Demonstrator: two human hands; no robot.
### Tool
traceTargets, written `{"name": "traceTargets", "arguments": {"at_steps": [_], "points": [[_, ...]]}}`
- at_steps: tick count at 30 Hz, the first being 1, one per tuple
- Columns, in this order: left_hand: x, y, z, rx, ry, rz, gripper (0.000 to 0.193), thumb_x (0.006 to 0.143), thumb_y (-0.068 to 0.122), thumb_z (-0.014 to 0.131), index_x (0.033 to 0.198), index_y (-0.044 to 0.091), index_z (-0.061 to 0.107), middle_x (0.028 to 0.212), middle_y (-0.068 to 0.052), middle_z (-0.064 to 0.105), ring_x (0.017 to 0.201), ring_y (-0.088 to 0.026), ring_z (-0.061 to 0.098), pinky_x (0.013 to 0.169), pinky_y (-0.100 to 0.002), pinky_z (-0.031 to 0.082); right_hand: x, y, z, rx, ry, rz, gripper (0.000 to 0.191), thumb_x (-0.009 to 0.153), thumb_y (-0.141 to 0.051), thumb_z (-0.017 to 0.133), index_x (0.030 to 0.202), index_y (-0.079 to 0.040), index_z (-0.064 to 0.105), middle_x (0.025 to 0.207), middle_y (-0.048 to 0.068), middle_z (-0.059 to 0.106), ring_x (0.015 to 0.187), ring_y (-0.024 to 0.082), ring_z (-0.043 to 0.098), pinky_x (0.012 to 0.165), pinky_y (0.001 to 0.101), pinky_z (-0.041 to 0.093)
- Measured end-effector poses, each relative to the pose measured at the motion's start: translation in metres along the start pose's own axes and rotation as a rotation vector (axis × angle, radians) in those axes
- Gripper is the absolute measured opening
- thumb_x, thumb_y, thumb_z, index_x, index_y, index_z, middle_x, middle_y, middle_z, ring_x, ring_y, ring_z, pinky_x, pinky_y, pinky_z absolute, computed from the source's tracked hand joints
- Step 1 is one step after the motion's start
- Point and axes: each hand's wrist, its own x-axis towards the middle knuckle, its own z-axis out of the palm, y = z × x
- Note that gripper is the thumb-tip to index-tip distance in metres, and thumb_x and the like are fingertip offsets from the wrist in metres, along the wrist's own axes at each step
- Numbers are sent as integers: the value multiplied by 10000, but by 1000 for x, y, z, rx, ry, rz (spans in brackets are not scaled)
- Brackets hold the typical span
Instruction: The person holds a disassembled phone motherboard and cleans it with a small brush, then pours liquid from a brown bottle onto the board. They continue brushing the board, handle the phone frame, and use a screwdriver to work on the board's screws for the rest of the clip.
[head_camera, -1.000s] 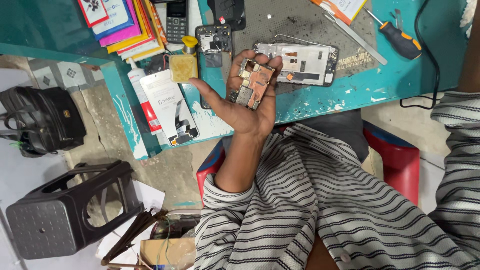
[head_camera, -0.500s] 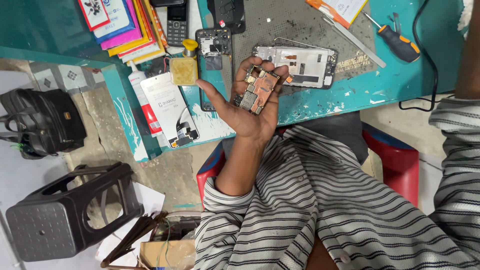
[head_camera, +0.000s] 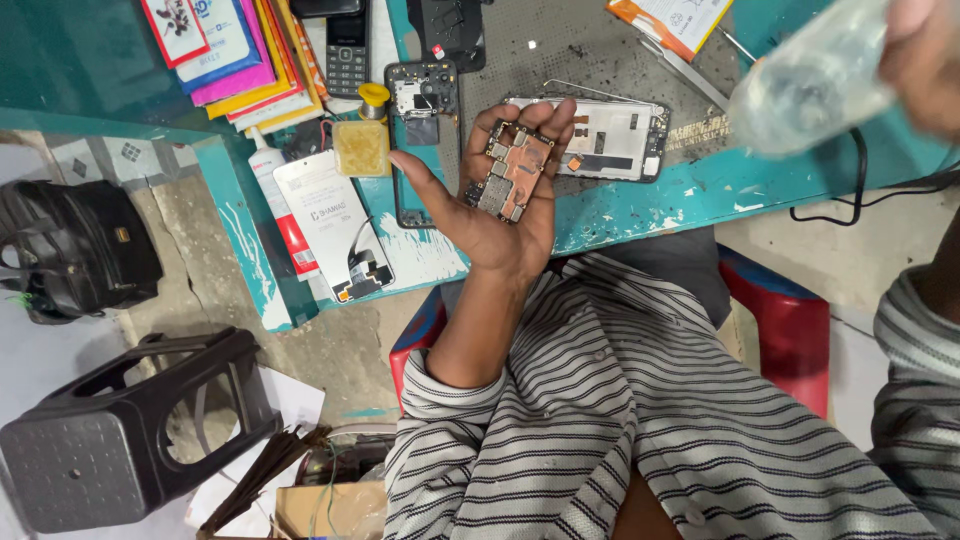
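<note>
I am sitting with my striped shirt (head_camera: 640, 420) filling the near part of the view, over a red stool (head_camera: 790, 320). My left hand (head_camera: 505, 215) is lying palm up just over the near edge of the teal tabletop (head_camera: 650, 205), its fingers (head_camera: 560, 125) loosely curled and only partly closed around a small phone circuit board (head_camera: 512, 172) that is resting flat on my palm, thumb spread out to the side. My right hand (head_camera: 925, 50) is coming in blurred at the upper right corner, its fingers wrapped around a clear plastic bottle (head_camera: 810, 90). Just beyond the board, 1 opened phone (head_camera: 610, 138) is lying face down on the tabletop with its insides showing, and 1 dark phone frame (head_camera: 420, 110) is lying beside my thumb. A white flat box (head_camera: 335, 225) and a yellow sponge block (head_camera: 362, 148) are sitting to the left of that. Farther back, a keypad phone (head_camera: 348, 55) and a stack of coloured packets (head_camera: 235, 55) are resting near the far edge. On the floor at the left, a black plastic stool (head_camera: 110, 430) is lying tipped over, with a black bag (head_camera: 75, 250) beyond it.
</note>
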Motion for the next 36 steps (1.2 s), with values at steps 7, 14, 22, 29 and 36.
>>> {"name": "traceTargets", "arguments": {"at_steps": [7, 14, 22, 29, 36], "points": [[-4, -9, 18, -6, -171, 86, 1107, 1036, 913, 164, 1244, -89, 585, 1234, -283, 690, 1273, -453, 612, 1218, -547, 381, -13, -61, 6, 246, -651, -321, 666, 814, -307, 814, 1285, -2, 455, 1020, 185, 730, 823, 337, 734, 681, 408, 611], [-9, -21, 28, -1, -264, 222, 1143, 1027, 946, 63, 1259, -61, 551, 1270, -306, 676, 1254, -434, 580, 1203, -536, 355, -29, -68, 34, -268, -905, -647, 746, 710, -448, 847, 1248, -42, 528, 906, 199, 773, 693, 306, 752, 618, 425, 608], [-10, -27, 21, 84, -302, 292, 1239, 877, 1008, 69, 1274, -74, 523, 1302, -310, 663, 1254, -422, 588, 1177, -519, 380, -28, -78, 49, -381, -1089, -590, 792, 699, -459, 903, 1269, -20, 573, 595, 172, 709, 522, 317, 711, 484, 433, 557], [-9, -30, 13, 176, -328, 348, 1250, 756, 993, 168, 1292, -84, 510, 1262, -289, 661, 1193, -402, 632, 1131, -518, 444, -29, -81, 50, -335, -1090, -610, 809, 446, -242, 889, 1156, 37, 622, 715, 198, 734, 537, 289, 704, 463, 397, 537], [-11, -36, 10, 190, -311, 340, 1263, 762, 999, 170, 1291, -97, 508, 1256, -297, 663, 1181, -399, 642, 1136, -526, 447, -23, -84, 47, -449, -1126, -553, 801, 518, -304, 933, 1196, 21, 657, 588, 169, 691, 508, 294, 693, 501, 414, 555]]}}
